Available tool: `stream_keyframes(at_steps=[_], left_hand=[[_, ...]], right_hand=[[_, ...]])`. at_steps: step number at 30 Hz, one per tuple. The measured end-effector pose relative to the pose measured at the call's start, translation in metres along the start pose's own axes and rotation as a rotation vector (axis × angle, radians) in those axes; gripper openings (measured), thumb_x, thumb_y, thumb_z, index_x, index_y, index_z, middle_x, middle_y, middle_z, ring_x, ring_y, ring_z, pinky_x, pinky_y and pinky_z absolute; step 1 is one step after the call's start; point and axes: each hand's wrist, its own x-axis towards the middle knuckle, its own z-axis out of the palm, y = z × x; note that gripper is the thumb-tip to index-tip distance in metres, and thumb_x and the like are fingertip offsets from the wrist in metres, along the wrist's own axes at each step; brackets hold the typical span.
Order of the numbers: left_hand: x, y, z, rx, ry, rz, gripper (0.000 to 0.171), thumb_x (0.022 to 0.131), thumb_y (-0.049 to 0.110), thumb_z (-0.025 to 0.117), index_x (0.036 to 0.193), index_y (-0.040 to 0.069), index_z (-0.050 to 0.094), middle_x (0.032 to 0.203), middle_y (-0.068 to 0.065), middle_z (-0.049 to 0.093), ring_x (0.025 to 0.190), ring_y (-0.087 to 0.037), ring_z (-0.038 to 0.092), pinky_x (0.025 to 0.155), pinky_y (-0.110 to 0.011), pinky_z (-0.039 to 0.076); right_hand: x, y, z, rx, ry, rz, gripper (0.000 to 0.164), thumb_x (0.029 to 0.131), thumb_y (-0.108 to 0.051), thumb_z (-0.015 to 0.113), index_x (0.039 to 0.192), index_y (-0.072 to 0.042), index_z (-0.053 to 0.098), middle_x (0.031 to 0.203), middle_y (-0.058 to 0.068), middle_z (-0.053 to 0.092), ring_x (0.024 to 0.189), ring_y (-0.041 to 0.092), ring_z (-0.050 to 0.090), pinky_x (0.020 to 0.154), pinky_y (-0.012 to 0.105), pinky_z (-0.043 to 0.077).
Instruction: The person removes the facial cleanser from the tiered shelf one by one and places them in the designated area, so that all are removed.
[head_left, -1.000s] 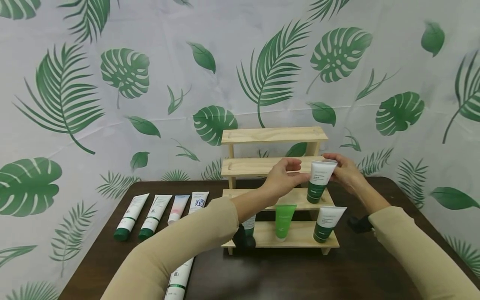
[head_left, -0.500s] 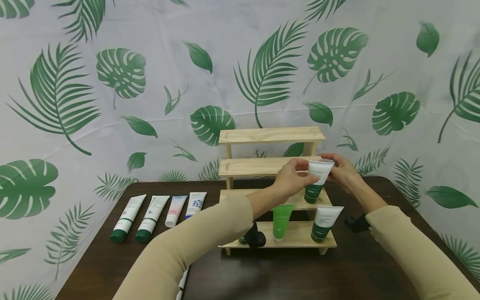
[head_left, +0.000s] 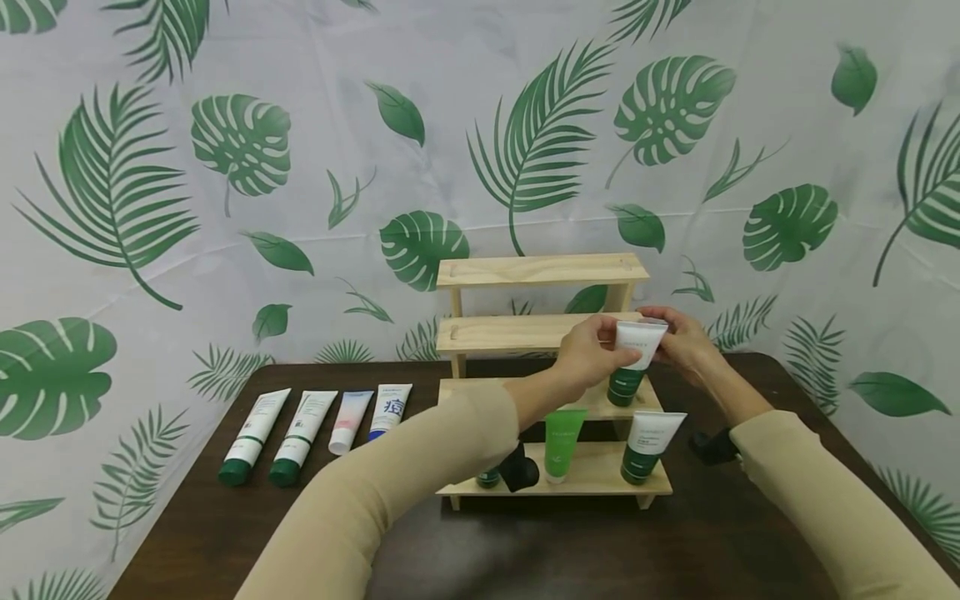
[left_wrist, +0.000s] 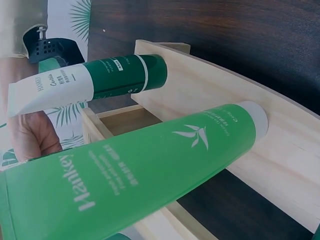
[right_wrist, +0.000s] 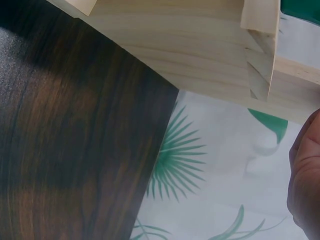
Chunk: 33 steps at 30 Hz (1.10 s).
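L hand (head_left: 591,358) of a person in beige sleeves (head_left: 408,462) is clamped on a white plastic squeeze tube w/ dark-green lower part (head_left: 634,375), thumb across its front; tube's cap end down, R end of 2nd tier up, pale-wood stepped rack (head_left: 543,269). R hand (head_left: 684,342) at tube's R edge; fingertips partly hidden, can't tell if gripping. Bottom tier: bright-green plastic tube (head_left: 562,446), similar white-and-green tube (head_left: 649,448) at R. Dark-brown wood counter (head_left: 570,550): 4 capped plastic tubes (head_left: 309,429) lying L of rack.
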Motion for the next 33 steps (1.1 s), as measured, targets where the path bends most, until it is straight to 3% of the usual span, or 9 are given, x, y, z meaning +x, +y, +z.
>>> stream_keyframes(at_steps=[9, 14, 17, 22, 33], left_hand=[[0.002, -0.003, -0.002, 0.071, 0.017, 0.032, 0.028, 0.083, 0.007, 0.072, 0.108, 0.004, 0.061, 0.094, -0.003, 0.065, 0.083, -0.009, 0.058, 0.071, -0.020, 0.051], [0.001, -0.003, -0.004, 0.083, 0.035, 0.037, 0.026, 0.081, 0.007, 0.073, 0.105, 0.005, 0.063, 0.093, -0.003, 0.065, 0.084, -0.010, 0.061, 0.071, -0.021, 0.053], [0.000, -0.002, -0.006, 0.090, 0.042, 0.051, 0.026, 0.081, 0.007, 0.073, 0.105, 0.004, 0.064, 0.094, -0.004, 0.066, 0.087, -0.013, 0.063, 0.072, -0.022, 0.053], [-0.003, 0.003, -0.014, 0.099, 0.058, 0.074, 0.028, 0.081, 0.007, 0.074, 0.106, 0.004, 0.063, 0.097, -0.007, 0.067, 0.090, -0.015, 0.064, 0.068, -0.022, 0.054], [-0.013, 0.019, -0.039, 0.065, 0.067, 0.081, 0.026, 0.082, 0.010, 0.073, 0.106, 0.005, 0.063, 0.100, -0.006, 0.066, 0.094, -0.016, 0.063, 0.071, -0.024, 0.054]], right_hand=[[0.000, -0.001, 0.003, 0.006, -0.014, -0.010, 0.051, 0.098, -0.006, 0.046, 0.143, 0.003, 0.024, 0.098, -0.011, 0.051, 0.072, 0.000, 0.056, 0.065, 0.018, 0.051], [0.001, -0.001, 0.004, 0.007, -0.023, -0.007, 0.051, 0.098, -0.005, 0.045, 0.143, 0.003, 0.023, 0.101, -0.010, 0.049, 0.072, 0.000, 0.056, 0.065, 0.017, 0.052], [0.002, -0.002, 0.005, 0.024, -0.027, -0.010, 0.052, 0.096, -0.003, 0.044, 0.143, 0.004, 0.023, 0.095, -0.012, 0.052, 0.069, 0.001, 0.056, 0.063, 0.016, 0.052], [0.001, -0.003, 0.005, 0.040, -0.027, -0.022, 0.051, 0.096, -0.005, 0.044, 0.141, 0.006, 0.023, 0.081, -0.012, 0.055, 0.064, 0.002, 0.057, 0.059, 0.016, 0.052], [-0.001, -0.001, 0.001, -0.003, -0.010, -0.020, 0.061, 0.098, -0.027, 0.049, 0.143, 0.004, 0.023, 0.087, -0.007, 0.051, 0.065, 0.001, 0.055, 0.059, 0.016, 0.052]])
